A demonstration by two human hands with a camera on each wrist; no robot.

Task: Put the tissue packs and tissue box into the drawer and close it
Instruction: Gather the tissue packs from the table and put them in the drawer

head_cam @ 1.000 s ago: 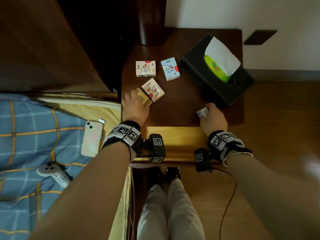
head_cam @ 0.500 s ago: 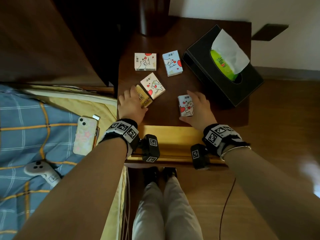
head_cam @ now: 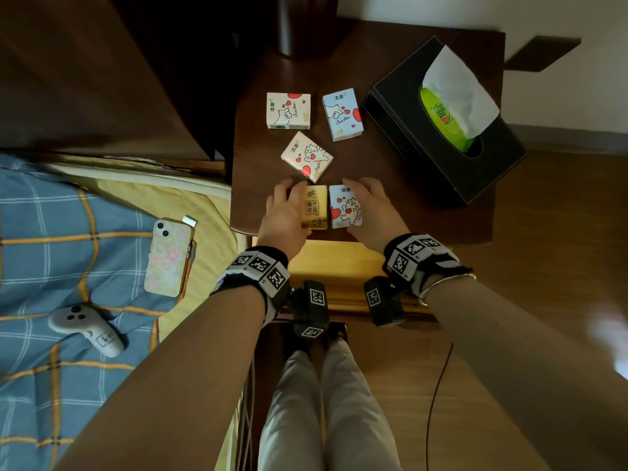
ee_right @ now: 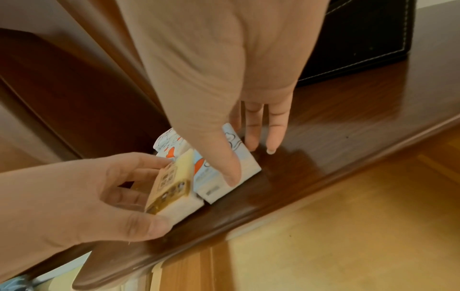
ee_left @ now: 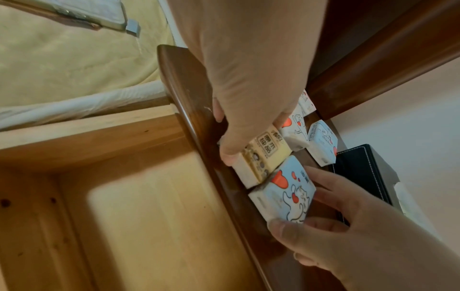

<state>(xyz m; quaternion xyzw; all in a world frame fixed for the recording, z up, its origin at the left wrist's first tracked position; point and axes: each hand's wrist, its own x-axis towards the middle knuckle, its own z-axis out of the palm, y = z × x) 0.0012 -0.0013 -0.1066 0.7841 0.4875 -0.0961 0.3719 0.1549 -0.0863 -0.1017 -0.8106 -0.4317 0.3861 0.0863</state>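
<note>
At the near edge of the nightstand (head_cam: pixel 390 212), above the pulled-out drawer (ee_left: pixel 154 226), a yellow pack (head_cam: pixel 315 207) and a blue cat pack (head_cam: pixel 346 207) lie side by side, touching, long axes pointing away from the person. The left hand (head_cam: pixel 283 215) pinches the yellow pack between thumb and fingers; the right hand (head_cam: pixel 375 212) grips the blue one likewise, two fingers straight on the wood. Three more packs (head_cam: pixel 307 157) lie farther back, the black tissue box (head_cam: pixel 441 130) angled to their right. The yellow pack's near end seems slightly lifted, though blur makes that uncertain.
</note>
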